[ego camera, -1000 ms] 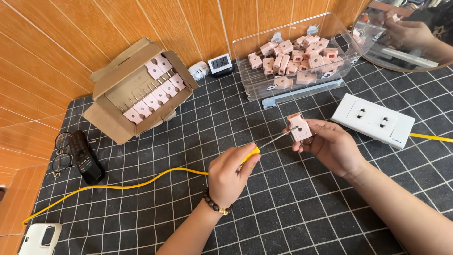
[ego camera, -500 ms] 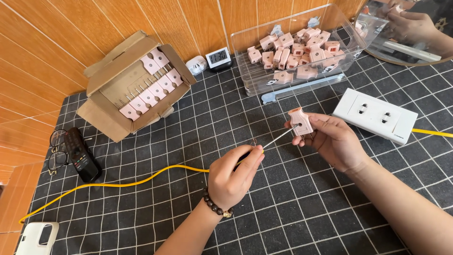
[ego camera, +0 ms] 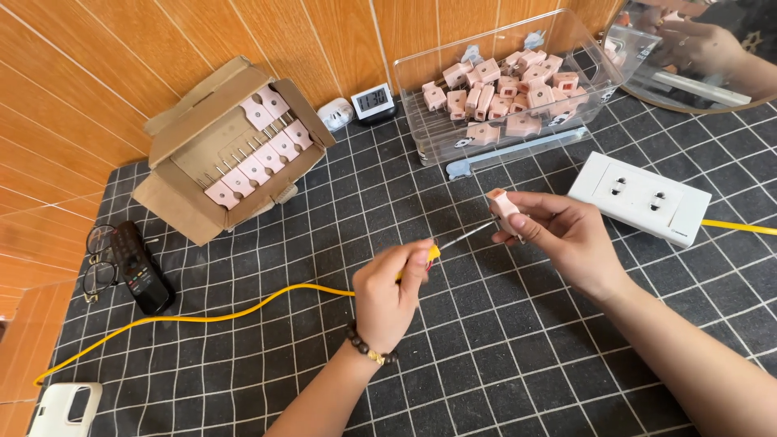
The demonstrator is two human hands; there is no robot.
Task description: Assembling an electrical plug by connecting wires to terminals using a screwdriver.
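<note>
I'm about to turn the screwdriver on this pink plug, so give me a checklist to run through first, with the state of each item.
1. Small pink plastic plug pinched firmly in the right hand: ok.
2. Yellow-handled screwdriver gripped in the left hand: ok.
3. Screwdriver tip seated in the plug's screw: cannot tell, the contact point is too small to see.
4. Fingers out of the shaft's line: not ok, fingertips sit right beside the tip.
5. Plug apart from the white two-socket power strip: ok.
6. Thin yellow cable out of the way of the left wrist: not ok, it runs right up to it.
</note>
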